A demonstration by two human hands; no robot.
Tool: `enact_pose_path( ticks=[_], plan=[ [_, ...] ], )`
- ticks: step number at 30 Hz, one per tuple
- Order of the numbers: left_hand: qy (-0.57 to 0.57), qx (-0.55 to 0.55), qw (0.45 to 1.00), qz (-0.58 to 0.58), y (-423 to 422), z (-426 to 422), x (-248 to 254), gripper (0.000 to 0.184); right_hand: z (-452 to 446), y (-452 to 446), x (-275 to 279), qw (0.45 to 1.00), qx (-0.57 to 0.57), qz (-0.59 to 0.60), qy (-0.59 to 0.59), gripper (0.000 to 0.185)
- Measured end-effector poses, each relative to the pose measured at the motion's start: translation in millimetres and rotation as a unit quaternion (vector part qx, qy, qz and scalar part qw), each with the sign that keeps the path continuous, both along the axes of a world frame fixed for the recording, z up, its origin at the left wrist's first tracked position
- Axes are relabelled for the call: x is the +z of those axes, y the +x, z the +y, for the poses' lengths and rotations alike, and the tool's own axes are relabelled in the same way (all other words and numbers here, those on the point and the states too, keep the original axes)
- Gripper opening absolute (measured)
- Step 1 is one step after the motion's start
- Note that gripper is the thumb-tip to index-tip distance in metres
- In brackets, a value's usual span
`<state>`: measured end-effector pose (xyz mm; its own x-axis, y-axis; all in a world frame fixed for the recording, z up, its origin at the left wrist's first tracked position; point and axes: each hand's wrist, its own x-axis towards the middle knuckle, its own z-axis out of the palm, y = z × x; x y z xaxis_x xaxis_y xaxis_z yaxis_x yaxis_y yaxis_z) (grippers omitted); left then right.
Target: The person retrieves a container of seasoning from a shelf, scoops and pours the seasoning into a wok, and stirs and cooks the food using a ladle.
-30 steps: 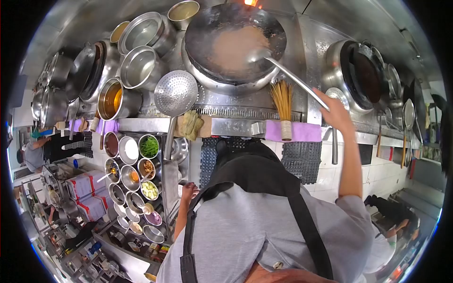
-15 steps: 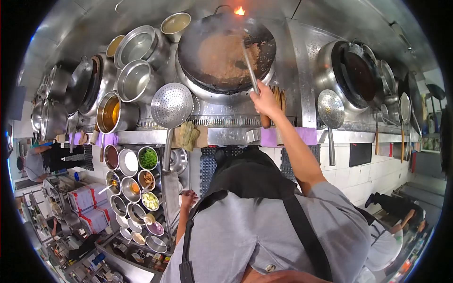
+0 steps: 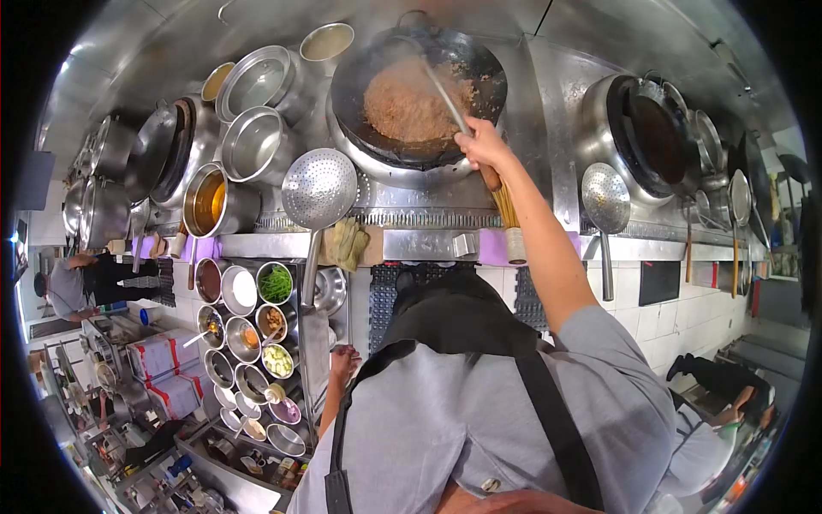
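Compared with a second ago, the right hand (image 3: 484, 147) has come in from the right to the wok's lower right edge, and the ladle (image 3: 445, 92) now points up across the wok (image 3: 486, 67). The brown, crumbly food (image 3: 407, 103) lies in that wok, at the upper middle of the frame. The right hand's fingers are closed round the ladle's handle, near its wooden end. The left hand (image 3: 345, 360), left of centre and low beside the apron (image 3: 462, 317), has loosely curled fingers; I can't tell whether it holds anything.

From where I stand, the wooden end and wrist are the first worry: they sit right by the brush (image 3: 507, 210), so a quick pull back could catch its bristles and knock it off the table (image 3: 411, 247). Steam (image 3: 398, 62) veils the ladle's head, and a blind, hard push could throw hot bits over the far rim. Heaped food left unturned might scorch underneath. The skimmer (image 3: 319, 190), its handle jutting past the table's edge, could be swept down by a passing sleeve, onto the bowls (image 3: 275, 283) at lower left.
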<state>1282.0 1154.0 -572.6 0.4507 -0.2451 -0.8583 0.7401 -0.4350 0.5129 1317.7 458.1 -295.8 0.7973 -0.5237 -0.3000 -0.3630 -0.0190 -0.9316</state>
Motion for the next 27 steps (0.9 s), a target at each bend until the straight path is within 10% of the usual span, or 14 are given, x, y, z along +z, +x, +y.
enact_pose_path(
  ticks=[2, 5, 9, 16, 27],
  plan=[
    [0.032, -0.045, 0.997, -0.047, 11, -18, 23, 0.009, 10, -10, -4, 0.999, 0.046, 0.022, -0.011, 0.066],
    [0.05, -0.074, 0.992, -0.092, 21, -40, 58, 0.009, 20, -62, -30, 0.879, 0.098, -0.147, -0.443, 0.071],
    [0.021, -0.054, 0.995, -0.083, 20, -32, 46, 0.009, 41, -139, -5, 0.849, 0.134, 0.148, -0.489, 0.073],
    [0.058, -0.134, 0.986, -0.08, 7, -35, 61, 0.016, 97, -184, -101, 0.91, 0.007, 0.075, -0.409, 0.075],
    [0.049, -0.005, 0.999, 0.002, 22, -37, 11, 0.015, 94, -165, -85, 0.947, 0.019, 0.082, -0.309, 0.071]
  ],
)
